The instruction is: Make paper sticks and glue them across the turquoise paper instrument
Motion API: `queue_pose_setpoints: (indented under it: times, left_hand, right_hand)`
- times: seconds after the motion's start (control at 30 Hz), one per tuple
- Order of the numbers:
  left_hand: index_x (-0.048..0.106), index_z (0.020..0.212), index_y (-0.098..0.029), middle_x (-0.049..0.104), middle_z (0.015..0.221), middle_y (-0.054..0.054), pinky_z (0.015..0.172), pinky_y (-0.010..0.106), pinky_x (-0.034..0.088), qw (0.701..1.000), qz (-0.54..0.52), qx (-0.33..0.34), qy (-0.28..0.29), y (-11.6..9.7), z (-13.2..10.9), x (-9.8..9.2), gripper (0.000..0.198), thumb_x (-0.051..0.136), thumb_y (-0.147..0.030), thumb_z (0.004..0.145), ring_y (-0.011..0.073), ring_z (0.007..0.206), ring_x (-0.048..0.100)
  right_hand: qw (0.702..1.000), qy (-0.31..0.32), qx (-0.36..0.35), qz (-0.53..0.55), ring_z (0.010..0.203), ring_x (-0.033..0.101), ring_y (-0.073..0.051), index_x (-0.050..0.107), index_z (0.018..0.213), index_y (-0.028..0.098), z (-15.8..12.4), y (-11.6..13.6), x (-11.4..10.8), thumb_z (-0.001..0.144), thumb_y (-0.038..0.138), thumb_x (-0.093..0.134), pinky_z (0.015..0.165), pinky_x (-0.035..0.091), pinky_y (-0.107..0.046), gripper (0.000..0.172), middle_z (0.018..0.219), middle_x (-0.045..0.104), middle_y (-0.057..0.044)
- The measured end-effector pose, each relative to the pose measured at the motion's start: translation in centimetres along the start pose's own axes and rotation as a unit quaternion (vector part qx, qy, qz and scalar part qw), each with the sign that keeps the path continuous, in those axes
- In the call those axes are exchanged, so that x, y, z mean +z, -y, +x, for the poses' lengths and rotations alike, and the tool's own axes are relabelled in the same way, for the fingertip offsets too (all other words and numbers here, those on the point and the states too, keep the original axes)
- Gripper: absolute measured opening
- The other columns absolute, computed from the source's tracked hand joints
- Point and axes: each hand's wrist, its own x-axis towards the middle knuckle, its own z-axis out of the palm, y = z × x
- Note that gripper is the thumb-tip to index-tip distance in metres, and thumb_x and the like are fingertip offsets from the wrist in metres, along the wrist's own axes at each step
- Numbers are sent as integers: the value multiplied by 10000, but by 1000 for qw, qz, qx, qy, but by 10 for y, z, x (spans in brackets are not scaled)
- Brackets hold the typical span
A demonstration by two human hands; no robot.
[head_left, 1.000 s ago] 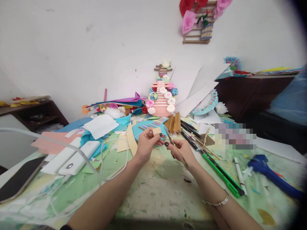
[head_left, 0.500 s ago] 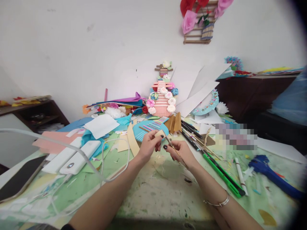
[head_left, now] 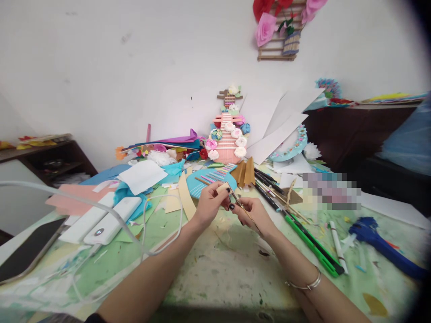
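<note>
My left hand [head_left: 211, 202] is closed, pinching a small cream piece of paper [head_left: 222, 187] between thumb and fingers. Close beside it, my right hand [head_left: 252, 214] is wrapped round a thin brownish, metallic-looking tool [head_left: 248, 216]. The tool slants from the paper's edge down past the palm; its exact kind is too small to make out. Behind both hands lies a blue paper lute shape [head_left: 195, 185] with white lines and pastel strips. A curved cream strip [head_left: 186, 197] lies left of it. Further back, a pink lute-shaped craft [head_left: 226, 150] with paper flowers leans on the wall.
To the left are white power banks [head_left: 114, 220], a phone [head_left: 30, 249] and a looping white cable [head_left: 116, 216]. Markers [head_left: 267, 197], a green cutter [head_left: 314, 249], a white pen [head_left: 337, 246] and a blue glue gun [head_left: 384, 244] lie right.
My right thumb and fingers have shifted slightly toward my left hand. The paper piece and tool stay close together, and the rest of the table looks much the same.
</note>
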Motion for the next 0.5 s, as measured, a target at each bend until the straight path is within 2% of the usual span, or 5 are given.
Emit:
queue_pose_setpoints:
  times: [0.17,0.5]
  left_hand:
    - [532,681,-141,532,512,-40,465,185,422,1000,-9,4,-4,2,0,1,231,626,-345,739,69,457,497]
    - [524,678,-148,531,501,-40,456,190,429,1000,-20,-2,-1,1,-1,2,233,629,-349,735,73,444,495]
  right_hand:
    - [1000,-6,3,12,368,327,-53,543,601,149,-1,1,1,695,552,630,374,223,-178,423,389,435,50]
    - [1000,3,-5,20,354,327,-54,615,678,135,1,-4,0,719,544,613,365,236,-175,411,381,429,55]
